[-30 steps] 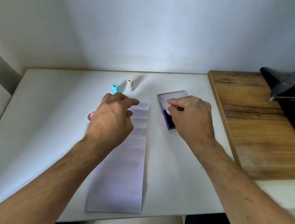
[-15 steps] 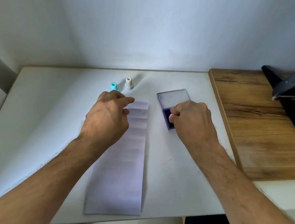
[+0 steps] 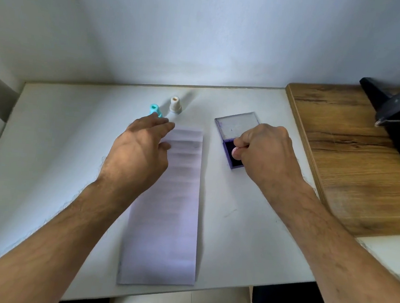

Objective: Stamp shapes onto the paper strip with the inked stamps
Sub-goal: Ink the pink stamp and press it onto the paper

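A long pale lilac paper strip (image 3: 165, 204), faintly creased and unmarked, lies lengthwise on the white table (image 3: 50, 138). The left hand (image 3: 138, 153) rests open-fingered on its far left corner. The right hand (image 3: 266, 154), fist closed around a pink stamp (image 3: 235, 152), presses it into the open purple ink pad (image 3: 233, 154). Beyond stand turquoise (image 3: 154, 109) and white (image 3: 175, 104) stamps.

Pale lilac paper strip (image 3: 165, 208), turquoise stamp (image 3: 154, 109), cream stamp (image 3: 175, 104), purple ink pad (image 3: 232, 157), brown wood-grain board (image 3: 354, 150).

Matt paper strip (image 3: 165, 204) — grained wood desk (image 3: 354, 150).
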{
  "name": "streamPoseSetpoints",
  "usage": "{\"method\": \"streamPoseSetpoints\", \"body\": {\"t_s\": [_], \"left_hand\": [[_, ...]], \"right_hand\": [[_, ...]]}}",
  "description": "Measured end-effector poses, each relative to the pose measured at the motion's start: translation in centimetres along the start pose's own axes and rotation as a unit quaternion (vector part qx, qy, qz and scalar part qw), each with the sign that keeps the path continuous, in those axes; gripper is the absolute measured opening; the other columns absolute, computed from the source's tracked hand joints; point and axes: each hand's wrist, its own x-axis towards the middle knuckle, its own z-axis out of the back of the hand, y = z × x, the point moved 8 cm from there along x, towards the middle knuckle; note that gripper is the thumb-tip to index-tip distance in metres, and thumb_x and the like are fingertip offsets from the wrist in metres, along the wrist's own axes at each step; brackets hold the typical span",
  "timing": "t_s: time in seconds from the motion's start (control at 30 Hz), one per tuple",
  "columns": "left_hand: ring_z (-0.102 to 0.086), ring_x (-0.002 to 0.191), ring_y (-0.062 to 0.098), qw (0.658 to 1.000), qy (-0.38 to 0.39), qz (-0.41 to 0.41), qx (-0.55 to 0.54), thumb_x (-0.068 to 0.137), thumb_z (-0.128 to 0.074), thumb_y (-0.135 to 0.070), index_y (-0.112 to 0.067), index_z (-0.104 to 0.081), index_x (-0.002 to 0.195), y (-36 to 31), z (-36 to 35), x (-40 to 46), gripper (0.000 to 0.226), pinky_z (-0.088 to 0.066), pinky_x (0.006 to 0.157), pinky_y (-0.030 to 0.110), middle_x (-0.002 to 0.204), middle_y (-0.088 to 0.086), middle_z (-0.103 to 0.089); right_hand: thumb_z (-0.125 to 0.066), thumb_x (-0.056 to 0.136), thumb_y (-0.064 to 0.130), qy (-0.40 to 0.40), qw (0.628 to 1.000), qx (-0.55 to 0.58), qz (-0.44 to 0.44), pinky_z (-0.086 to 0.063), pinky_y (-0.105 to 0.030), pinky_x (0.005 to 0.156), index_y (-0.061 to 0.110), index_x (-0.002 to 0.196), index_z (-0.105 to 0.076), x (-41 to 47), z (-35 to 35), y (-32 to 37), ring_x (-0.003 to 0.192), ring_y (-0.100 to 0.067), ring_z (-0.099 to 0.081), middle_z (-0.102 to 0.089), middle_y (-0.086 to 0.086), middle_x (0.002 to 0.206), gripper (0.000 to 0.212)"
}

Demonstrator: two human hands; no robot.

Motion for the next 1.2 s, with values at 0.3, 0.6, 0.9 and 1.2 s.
{"method": "streamPoseSetpoints", "body": {"t_s": [0.3,0.6,0.9,1.2], "left_hand": [[-0.049,0.134,0.018,0.999,0.023,0.005,0.023,0.091,-0.064,-0.027,-0.018,-0.059,0.134,0.1,0.6,-0.4,0.044,-0.037,0.109,0.031,0.141,-0.001,-0.057],[-0.052,0.129,0.02,0.994,0.082,0.02,0.064,0.088,-0.064,-0.046,-0.023,-0.052,0.14,0.2,0.4,-1.2,0.058,-0.042,0.104,0.034,0.142,-0.003,-0.055],[-0.019,0.149,0.017,0.99,0.114,0.001,0.08,0.086,-0.061,-0.055,-0.022,-0.034,0.15,0.3,-0.8,-1.1,0.077,-0.023,0.117,0.033,0.158,0.001,-0.032],[-0.005,0.152,0.019,0.99,0.124,-0.015,0.07,0.088,-0.05,-0.062,-0.026,-0.023,0.154,0.1,-2.0,-1.6,0.079,-0.017,0.121,0.037,0.163,0.003,-0.018]], "right_hand": [[-0.066,0.089,0.018,-0.008,0.99,-0.12,0.069,-0.055,-0.033,0.079,0.015,0.103,-0.074,-0.7,0.3,1.4,0.093,-0.025,-0.065,-0.071,-0.007,0.108,0.017],[-0.078,0.079,0.02,-0.055,0.995,-0.005,0.085,-0.058,-0.031,0.079,0.018,0.102,-0.076,-1.2,1.5,1.5,0.085,-0.019,-0.069,-0.074,-0.004,0.097,0.023],[-0.062,0.091,0.001,0.154,0.767,0.621,-0.046,-0.06,-0.026,0.066,-0.002,0.101,-0.069,-2.2,-3.9,4.1,0.068,-0.018,-0.069,-0.071,-0.013,0.083,0.013],[-0.049,0.095,0.0,0.292,0.599,0.743,-0.062,-0.059,-0.023,0.063,-0.002,0.096,-0.069,-4.4,-6.7,8.3,0.072,-0.018,-0.072,-0.072,-0.014,0.092,0.02]]}}
